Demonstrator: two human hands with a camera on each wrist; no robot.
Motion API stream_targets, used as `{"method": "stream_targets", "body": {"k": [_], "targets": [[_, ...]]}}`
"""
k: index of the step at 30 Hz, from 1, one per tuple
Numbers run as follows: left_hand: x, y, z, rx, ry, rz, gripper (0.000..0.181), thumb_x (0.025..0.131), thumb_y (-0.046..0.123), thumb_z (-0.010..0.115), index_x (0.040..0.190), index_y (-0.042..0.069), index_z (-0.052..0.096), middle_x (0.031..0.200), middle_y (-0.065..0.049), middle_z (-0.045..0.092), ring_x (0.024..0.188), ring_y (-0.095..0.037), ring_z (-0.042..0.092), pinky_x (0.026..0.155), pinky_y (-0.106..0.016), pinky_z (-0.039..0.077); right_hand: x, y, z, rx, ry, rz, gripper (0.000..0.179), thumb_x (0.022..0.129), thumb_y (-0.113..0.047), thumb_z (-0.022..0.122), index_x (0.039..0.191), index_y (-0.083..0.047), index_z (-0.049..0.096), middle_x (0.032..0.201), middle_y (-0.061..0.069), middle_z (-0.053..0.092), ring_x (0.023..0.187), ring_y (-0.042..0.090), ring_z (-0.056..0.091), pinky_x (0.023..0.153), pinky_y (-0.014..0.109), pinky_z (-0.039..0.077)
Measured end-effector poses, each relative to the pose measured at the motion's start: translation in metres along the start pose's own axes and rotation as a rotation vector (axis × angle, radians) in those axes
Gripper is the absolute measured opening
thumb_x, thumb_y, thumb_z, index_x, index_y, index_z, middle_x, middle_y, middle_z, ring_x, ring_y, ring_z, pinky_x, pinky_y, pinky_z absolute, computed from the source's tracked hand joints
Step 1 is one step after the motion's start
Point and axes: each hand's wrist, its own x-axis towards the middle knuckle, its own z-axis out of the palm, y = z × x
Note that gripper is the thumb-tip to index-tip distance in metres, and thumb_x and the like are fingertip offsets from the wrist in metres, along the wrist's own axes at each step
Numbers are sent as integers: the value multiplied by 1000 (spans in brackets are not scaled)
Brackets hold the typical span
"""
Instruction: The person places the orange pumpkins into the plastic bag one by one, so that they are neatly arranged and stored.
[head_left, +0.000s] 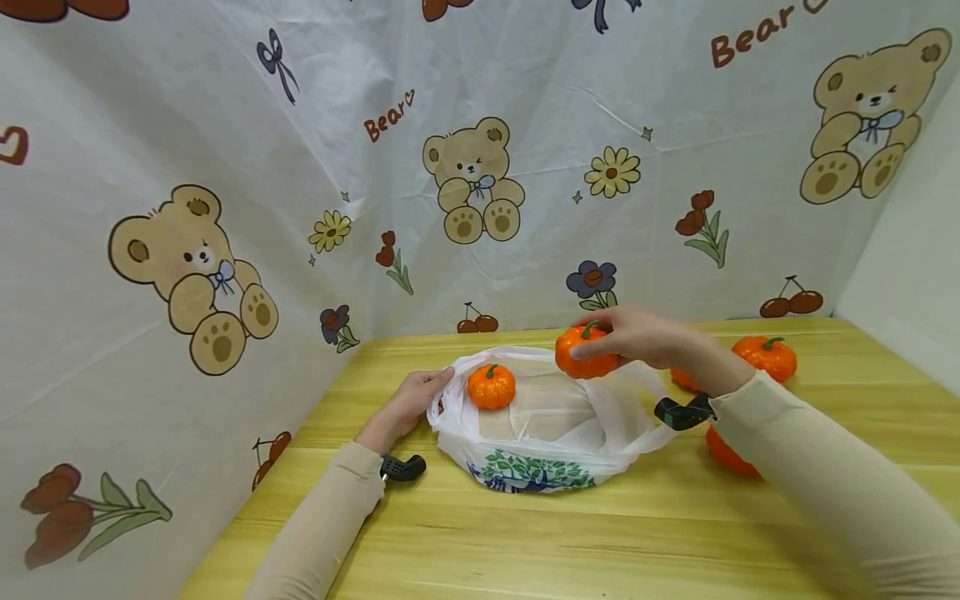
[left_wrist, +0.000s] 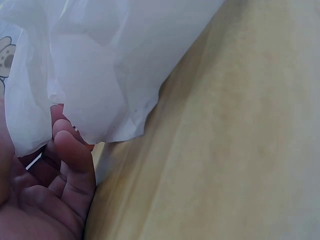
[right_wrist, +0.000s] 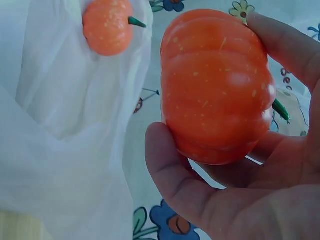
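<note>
A white plastic bag (head_left: 540, 433) with a green tree print lies open on the wooden table (head_left: 525, 533). One small orange pumpkin (head_left: 491, 386) (right_wrist: 106, 26) rests inside it at the left. My left hand (head_left: 408, 404) pinches the bag's left rim (left_wrist: 95, 90) and holds it open. My right hand (head_left: 637, 333) grips a second orange pumpkin (head_left: 585, 352) (right_wrist: 217, 85) with a green stem, held in the air over the bag's far right edge.
More orange pumpkins sit on the table at the right: one (head_left: 767, 357) near the back, one (head_left: 729, 454) partly hidden under my right forearm. A bear-print cloth (head_left: 465, 183) walls in the back and left sides.
</note>
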Motion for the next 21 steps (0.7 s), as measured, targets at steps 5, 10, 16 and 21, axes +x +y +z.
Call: {"method": "stream_targets", "body": {"k": [5, 10, 16, 21], "targets": [[1, -1, 0, -14, -14, 1, 54, 102, 52, 59, 131, 8, 71, 97, -3, 74, 79, -11, 70, 69, -25, 59, 14, -1, 15, 22, -18, -12, 70, 94, -33, 76, 150, -2, 47, 130, 21, 59, 97, 23, 69, 86, 34, 61], [0, 0, 0, -22, -17, 8, 55, 102, 52, 60, 131, 7, 70, 94, -2, 75, 78, -11, 71, 68, -25, 59, 27, -2, 26, 24, -19, -11, 70, 94, -32, 77, 149, -2, 48, 130, 21, 58, 98, 23, 68, 86, 34, 62], [0, 1, 0, -27, -24, 4, 53, 103, 50, 59, 132, 7, 70, 93, -2, 75, 77, -11, 71, 68, -25, 59, 40, -1, 38, 16, -30, 6, 67, 92, -33, 79, 144, -2, 52, 126, 19, 61, 97, 22, 68, 82, 33, 62], [0, 0, 0, -22, -20, 5, 55, 103, 51, 59, 134, 7, 68, 97, -1, 75, 80, -10, 71, 70, -24, 59, 50, 3, 48, 26, -42, 30, 66, 91, -33, 80, 142, -2, 53, 124, 17, 62, 95, 22, 67, 80, 32, 62]]}}
